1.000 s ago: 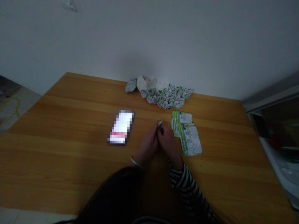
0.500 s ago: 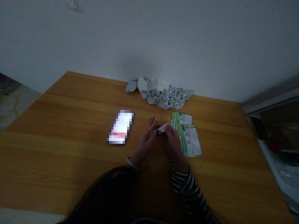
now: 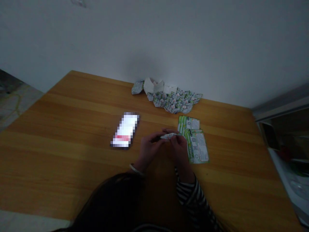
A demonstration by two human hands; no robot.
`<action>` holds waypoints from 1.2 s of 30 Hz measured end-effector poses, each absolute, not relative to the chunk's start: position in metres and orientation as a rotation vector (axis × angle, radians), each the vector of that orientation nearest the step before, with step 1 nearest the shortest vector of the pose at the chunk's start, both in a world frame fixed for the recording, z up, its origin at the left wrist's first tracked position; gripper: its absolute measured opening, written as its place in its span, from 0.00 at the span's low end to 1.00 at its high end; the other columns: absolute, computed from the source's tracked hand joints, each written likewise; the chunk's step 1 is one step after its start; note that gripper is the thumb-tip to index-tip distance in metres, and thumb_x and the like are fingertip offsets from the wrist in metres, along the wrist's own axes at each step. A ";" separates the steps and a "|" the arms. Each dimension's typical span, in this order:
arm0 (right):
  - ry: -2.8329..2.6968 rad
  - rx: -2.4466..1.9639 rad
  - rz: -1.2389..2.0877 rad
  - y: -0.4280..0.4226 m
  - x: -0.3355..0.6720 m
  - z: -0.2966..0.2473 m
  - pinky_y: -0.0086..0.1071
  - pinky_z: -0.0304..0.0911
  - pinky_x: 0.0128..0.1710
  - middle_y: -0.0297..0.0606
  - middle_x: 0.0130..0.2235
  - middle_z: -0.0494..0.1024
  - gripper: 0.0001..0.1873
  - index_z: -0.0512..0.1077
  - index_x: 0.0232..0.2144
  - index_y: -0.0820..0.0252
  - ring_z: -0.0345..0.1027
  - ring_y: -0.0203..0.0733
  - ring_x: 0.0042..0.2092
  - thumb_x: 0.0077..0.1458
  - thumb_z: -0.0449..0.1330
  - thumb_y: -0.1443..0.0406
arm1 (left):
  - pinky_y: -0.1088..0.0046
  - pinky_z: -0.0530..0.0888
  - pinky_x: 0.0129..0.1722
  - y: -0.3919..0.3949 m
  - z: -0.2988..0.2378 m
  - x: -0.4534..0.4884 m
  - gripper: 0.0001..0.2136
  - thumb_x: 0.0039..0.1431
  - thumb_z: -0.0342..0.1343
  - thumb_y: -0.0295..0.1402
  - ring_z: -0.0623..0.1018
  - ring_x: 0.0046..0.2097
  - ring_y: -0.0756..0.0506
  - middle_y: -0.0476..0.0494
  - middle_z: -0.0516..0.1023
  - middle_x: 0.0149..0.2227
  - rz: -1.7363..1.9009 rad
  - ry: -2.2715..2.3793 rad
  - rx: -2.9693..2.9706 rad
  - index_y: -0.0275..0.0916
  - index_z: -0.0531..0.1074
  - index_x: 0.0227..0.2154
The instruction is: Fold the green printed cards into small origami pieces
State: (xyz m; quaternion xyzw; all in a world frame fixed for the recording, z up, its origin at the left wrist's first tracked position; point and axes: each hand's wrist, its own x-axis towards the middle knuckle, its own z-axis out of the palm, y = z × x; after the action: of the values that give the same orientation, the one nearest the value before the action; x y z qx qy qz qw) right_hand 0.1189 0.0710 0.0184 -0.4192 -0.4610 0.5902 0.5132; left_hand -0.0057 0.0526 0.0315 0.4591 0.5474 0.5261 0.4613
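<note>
Between my two hands is a small folded piece of printed paper [image 3: 168,136], held a little above the wooden table. My left hand [image 3: 151,146] pinches its left end, thumb below and fingers behind. On the other end, my right hand [image 3: 179,146] is closed with its thumb on top. Just right of that hand lie printed green-and-white leaflets [image 3: 198,146] in overlapping stacks. Farther back, against the wall, sits a cluster of folded paper pieces [image 3: 173,100], many nested into one another.
A phone [image 3: 125,130] with a lit, blurred screen lies on the wooden table [image 3: 72,129] to the left. The wall [image 3: 154,38] rises behind the table. At the right stands a shelf or ledge [image 3: 282,170] with a dark phone-like object [image 3: 269,135] and other items.
My left fingers, stretched out before, have closed around the paper's left end. The folded paper has turned to lie flatter and more level. The view has shifted slightly.
</note>
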 end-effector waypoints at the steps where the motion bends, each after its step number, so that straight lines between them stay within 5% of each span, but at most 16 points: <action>1: -1.104 -0.985 1.412 0.072 0.121 0.017 0.45 0.65 0.55 0.41 0.45 0.80 0.13 0.76 0.40 0.53 0.72 0.48 0.52 0.58 0.58 0.54 | 0.63 0.78 0.47 0.053 0.034 -0.006 0.09 0.50 0.64 0.31 0.82 0.42 0.42 0.43 0.84 0.39 1.295 1.317 1.092 0.37 0.79 0.36; 22: -0.986 -0.843 1.463 0.066 0.126 0.017 0.45 0.70 0.49 0.40 0.44 0.82 0.12 0.73 0.32 0.53 0.75 0.49 0.50 0.51 0.66 0.54 | 0.69 0.77 0.43 0.045 0.048 0.002 0.05 0.50 0.65 0.27 0.82 0.38 0.44 0.45 0.84 0.36 1.391 1.340 1.098 0.40 0.82 0.32; 28: -1.125 -0.890 1.585 0.074 0.133 0.028 0.44 0.68 0.52 0.43 0.50 0.79 0.16 0.74 0.45 0.54 0.73 0.49 0.53 0.57 0.61 0.55 | 0.70 0.78 0.38 0.050 0.040 0.000 0.12 0.54 0.63 0.38 0.81 0.34 0.46 0.42 0.84 0.35 1.273 1.179 0.625 0.35 0.81 0.37; 32: -1.179 -1.000 1.564 0.078 0.126 0.031 0.42 0.67 0.55 0.39 0.49 0.80 0.17 0.75 0.45 0.54 0.74 0.46 0.51 0.51 0.65 0.63 | 0.74 0.76 0.36 0.051 0.034 0.003 0.15 0.52 0.65 0.40 0.80 0.33 0.48 0.42 0.83 0.34 1.243 1.136 0.512 0.33 0.81 0.38; 36: -1.121 -1.156 1.453 0.078 0.117 0.026 0.41 0.69 0.51 0.39 0.46 0.81 0.17 0.75 0.45 0.55 0.76 0.45 0.47 0.50 0.63 0.66 | 0.69 0.77 0.40 0.049 0.032 0.006 0.19 0.55 0.61 0.46 0.81 0.36 0.45 0.40 0.83 0.36 1.266 1.122 0.517 0.32 0.80 0.37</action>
State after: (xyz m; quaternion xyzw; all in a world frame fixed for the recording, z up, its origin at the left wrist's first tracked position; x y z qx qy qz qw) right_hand 0.1165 0.0778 0.0258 -0.4710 -0.4570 0.5922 0.4675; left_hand 0.0057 0.0492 0.0320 0.2261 0.4908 0.5538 0.6335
